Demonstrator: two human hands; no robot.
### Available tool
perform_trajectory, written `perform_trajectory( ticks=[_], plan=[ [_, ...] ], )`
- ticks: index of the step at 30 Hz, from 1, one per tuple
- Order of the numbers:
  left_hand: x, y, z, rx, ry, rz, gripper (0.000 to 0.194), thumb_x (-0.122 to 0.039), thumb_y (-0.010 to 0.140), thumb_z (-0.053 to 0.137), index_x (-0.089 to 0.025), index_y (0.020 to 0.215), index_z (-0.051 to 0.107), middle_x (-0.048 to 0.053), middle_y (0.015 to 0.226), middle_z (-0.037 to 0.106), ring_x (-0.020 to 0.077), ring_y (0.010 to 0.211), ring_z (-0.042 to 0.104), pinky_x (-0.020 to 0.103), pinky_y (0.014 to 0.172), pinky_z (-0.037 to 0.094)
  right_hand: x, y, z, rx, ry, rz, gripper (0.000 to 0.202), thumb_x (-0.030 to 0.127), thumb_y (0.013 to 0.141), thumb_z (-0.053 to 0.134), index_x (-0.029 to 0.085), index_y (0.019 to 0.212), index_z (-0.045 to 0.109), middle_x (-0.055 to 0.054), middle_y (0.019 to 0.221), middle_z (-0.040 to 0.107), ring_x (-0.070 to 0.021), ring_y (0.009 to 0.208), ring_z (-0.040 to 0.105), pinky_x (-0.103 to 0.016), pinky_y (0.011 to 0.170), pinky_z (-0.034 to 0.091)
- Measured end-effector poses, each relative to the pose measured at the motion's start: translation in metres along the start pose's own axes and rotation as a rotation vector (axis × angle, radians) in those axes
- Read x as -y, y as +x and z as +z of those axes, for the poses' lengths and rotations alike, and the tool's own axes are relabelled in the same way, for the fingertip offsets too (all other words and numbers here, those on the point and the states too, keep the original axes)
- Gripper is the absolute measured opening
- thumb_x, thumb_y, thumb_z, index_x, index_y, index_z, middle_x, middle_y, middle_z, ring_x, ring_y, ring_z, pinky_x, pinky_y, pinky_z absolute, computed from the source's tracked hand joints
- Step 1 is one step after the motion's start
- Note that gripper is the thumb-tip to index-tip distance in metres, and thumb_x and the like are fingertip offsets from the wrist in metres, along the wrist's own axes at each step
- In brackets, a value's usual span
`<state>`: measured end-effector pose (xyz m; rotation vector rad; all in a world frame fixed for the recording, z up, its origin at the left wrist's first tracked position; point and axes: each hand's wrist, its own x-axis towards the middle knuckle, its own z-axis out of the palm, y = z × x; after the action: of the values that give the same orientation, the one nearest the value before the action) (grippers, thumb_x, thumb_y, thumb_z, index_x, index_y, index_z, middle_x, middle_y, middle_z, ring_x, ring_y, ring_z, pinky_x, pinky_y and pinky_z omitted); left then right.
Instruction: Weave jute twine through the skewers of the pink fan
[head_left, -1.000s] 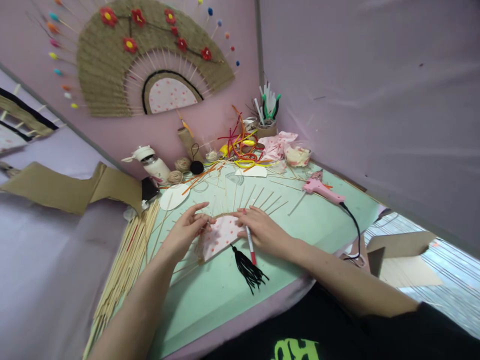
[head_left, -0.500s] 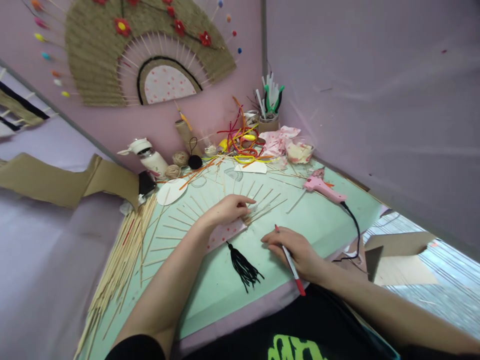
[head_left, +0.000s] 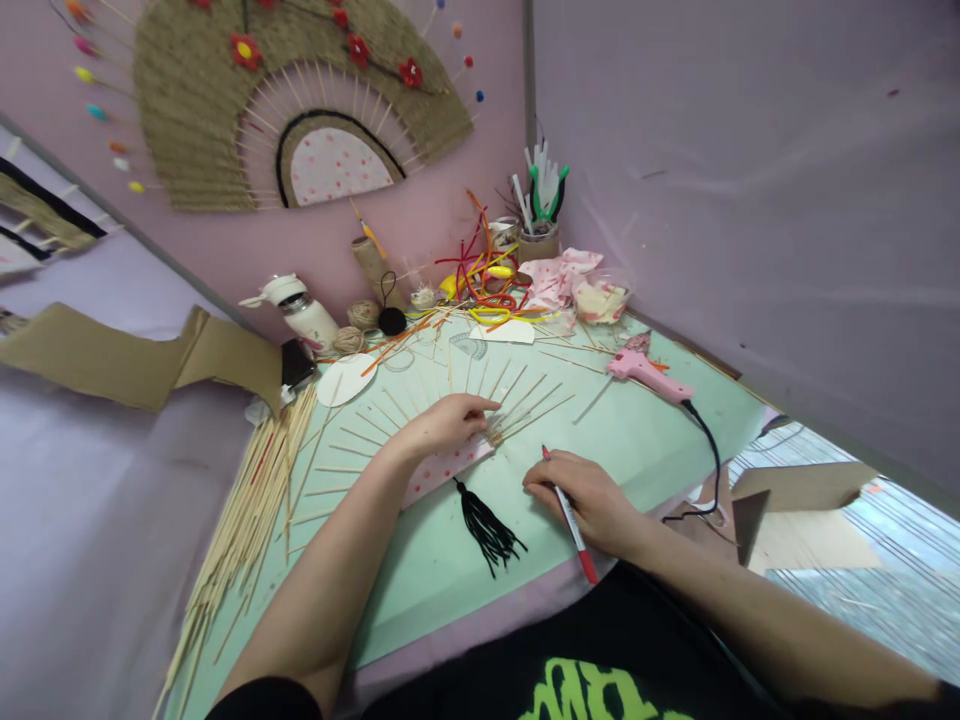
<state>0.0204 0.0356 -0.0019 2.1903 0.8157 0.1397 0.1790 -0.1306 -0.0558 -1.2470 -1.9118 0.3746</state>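
Note:
My left hand (head_left: 450,420) rests over the half-round base (head_left: 439,473) of a small fan, which is white with pink dots. Its index finger stretches out across the thin sticks (head_left: 525,400) that spread from the base; the other fingers curl partly below and nothing shows in them. In my right hand (head_left: 589,497) a pen (head_left: 572,525) with a pale barrel and red ends is gripped, slanting over the mat to the right of the fan. A black tassel (head_left: 487,525) hangs from the base's lower edge and lies flat on the mat.
A pink glue gun (head_left: 651,374) lies at the right, its cord running off the edge. Long sticks (head_left: 244,520) are heaped at the left. Behind stand a white bottle (head_left: 306,315), yarn balls (head_left: 350,341), coloured pipe cleaners (head_left: 491,290) and a jar (head_left: 538,243) of tools.
My left hand has slid slightly left over the fan, its index fingertip drawn back a little. The pen in my right hand has tilted and shifted slightly left.

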Motion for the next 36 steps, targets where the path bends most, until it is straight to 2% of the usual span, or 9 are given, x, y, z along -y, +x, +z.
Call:
perform_trajectory(
  ticks=[14, 19, 25, 36],
  plan=[
    [0.007, 0.001, 0.007, 0.018, 0.071, 0.011, 0.035, -0.024, 0.072, 0.052, -0.021, 0.105, 0.066, 0.002, 0.076, 0.064, 0.0131, 0.061, 0.053, 0.024, 0.061, 0.040, -0.002, 0.000, 0.003, 0.025, -0.035, -0.012, 0.015, 0.024, 0.089, 0.041, 0.020, 0.084, 0.055, -0.004, 0.071, 0.059, -0.0156, 0.068, 0.051, -0.028, 0.064, 0.039],
    [-0.001, -0.001, 0.003, 0.020, -0.014, -0.013, 0.035, -0.026, 0.073, 0.051, -0.019, 0.104, 0.065, 0.002, 0.072, 0.062, 0.0136, 0.061, 0.053, 0.025, 0.060, 0.040, -0.002, 0.000, 0.002, 0.023, -0.034, -0.014, 0.015, 0.024, 0.089, 0.042, 0.019, 0.085, 0.055, -0.004, 0.072, 0.059, -0.0156, 0.069, 0.049, -0.028, 0.065, 0.039],
    [-0.016, -0.006, -0.007, 0.003, -0.050, 0.016, 0.030, -0.025, 0.073, 0.051, -0.017, 0.098, 0.066, 0.004, 0.081, 0.064, 0.0162, 0.076, 0.056, 0.027, 0.073, 0.042, -0.001, 0.000, 0.002, 0.040, -0.044, -0.002, 0.014, 0.023, 0.089, 0.042, 0.018, 0.086, 0.055, -0.004, 0.073, 0.059, -0.0154, 0.070, 0.049, -0.028, 0.065, 0.039],
    [-0.018, -0.007, -0.009, 0.031, -0.035, -0.016, 0.035, -0.028, 0.074, 0.051, -0.014, 0.104, 0.063, 0.005, 0.085, 0.065, 0.0150, 0.078, 0.056, 0.027, 0.074, 0.043, -0.001, -0.001, 0.003, 0.013, -0.018, -0.012, 0.015, 0.023, 0.089, 0.043, 0.019, 0.084, 0.056, -0.004, 0.072, 0.059, -0.0151, 0.069, 0.052, -0.028, 0.065, 0.041]
  ],
)
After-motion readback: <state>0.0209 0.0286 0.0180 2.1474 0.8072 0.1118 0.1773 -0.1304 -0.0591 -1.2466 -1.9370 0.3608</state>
